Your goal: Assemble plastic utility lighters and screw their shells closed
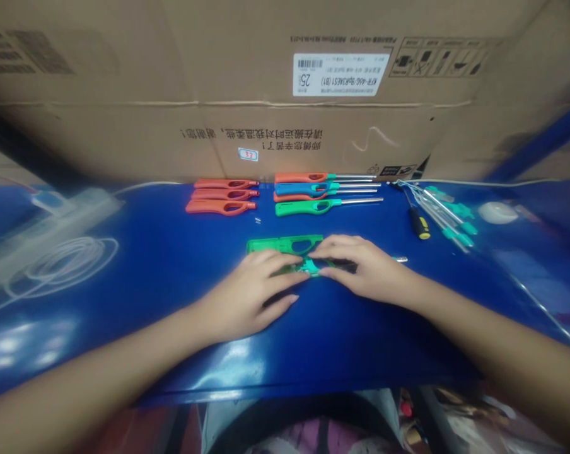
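Observation:
My left hand (254, 287) is closed, its fingertips on a green gas lighter body (281, 271) that they largely cover. From the other side my right hand (360, 265) pinches the same lighter near its teal trigger (309, 267). A metal tube tip (401, 260) shows beyond my right hand. Directly behind my fingers lies a separate green lighter casing half (280, 244), flat on the table with its handle hole to the right. What lies inside the lighter is hidden by my fingers.
Orange handles (221, 207) lie at back left, with long-tube lighters (304, 207) beside them. A yellow-black screwdriver (420, 224) and metal tubes with teal parts (448, 221) lie right. A coiled white cable (72, 265) is left. A cardboard wall (147, 75) closes the blue table's back.

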